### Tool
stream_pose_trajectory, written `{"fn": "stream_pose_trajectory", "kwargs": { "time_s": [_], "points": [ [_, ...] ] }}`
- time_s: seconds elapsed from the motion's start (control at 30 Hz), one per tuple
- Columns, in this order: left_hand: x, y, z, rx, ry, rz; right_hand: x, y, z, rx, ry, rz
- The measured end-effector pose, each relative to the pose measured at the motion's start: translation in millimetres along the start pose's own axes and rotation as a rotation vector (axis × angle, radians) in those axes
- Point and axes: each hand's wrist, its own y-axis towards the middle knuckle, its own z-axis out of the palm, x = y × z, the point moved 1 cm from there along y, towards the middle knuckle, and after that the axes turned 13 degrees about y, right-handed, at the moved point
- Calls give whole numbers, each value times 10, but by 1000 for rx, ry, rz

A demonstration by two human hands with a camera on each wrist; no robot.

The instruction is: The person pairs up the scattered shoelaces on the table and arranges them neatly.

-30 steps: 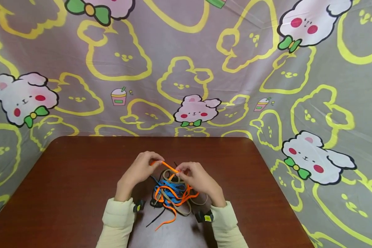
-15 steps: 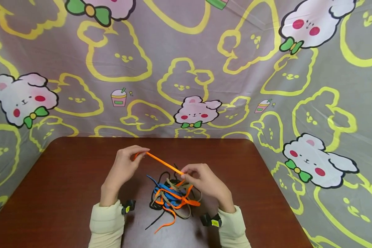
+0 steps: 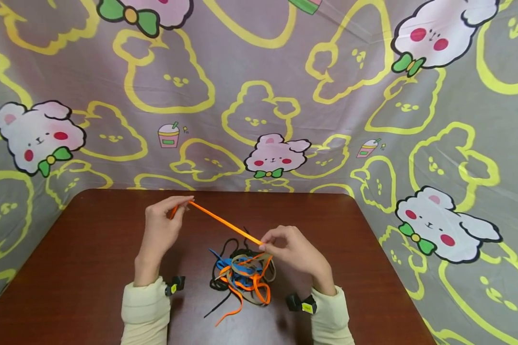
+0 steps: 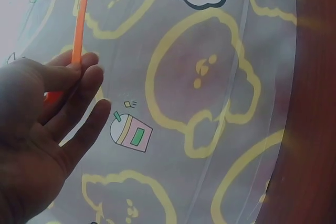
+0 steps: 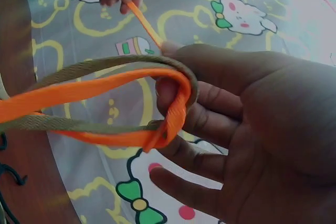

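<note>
An orange shoelace (image 3: 224, 222) runs taut and slanting between my two hands, above the table. Its higher end is pinched between thumb and fingers of my left hand (image 3: 161, 227), and some of it hangs behind the palm. My right hand (image 3: 300, 254) pinches it lower down, just above a tangle of laces. In the right wrist view, orange lace loops together with an olive lace (image 5: 89, 124) by the right fingertips. The pile on the table also holds a blue lace (image 3: 226, 263) and a black lace (image 3: 217, 285).
The brown table (image 3: 90, 258) has rounded back corners. A grey patterned cloth (image 3: 224, 62) hangs behind it and along the sides. One loose orange end (image 3: 224, 319) and a black end (image 3: 211, 310) trail from the pile toward the front.
My left hand has moved left and away toward the back, drawing out a longer orange stretch. The right hand has shifted slightly right. Loops in the pile have changed shape.
</note>
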Motion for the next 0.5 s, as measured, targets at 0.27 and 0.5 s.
{"fn": "stream_pose_trajectory", "kwargs": {
  "time_s": [0.27, 0.5],
  "points": [
    [48, 0, -75, -101, -16, -27, -23, -81, -92, 32, -46, 55],
    [40, 3, -144, -183, -45, -38, -77, -84, -114, 129, -41, 134]
  ]
}}
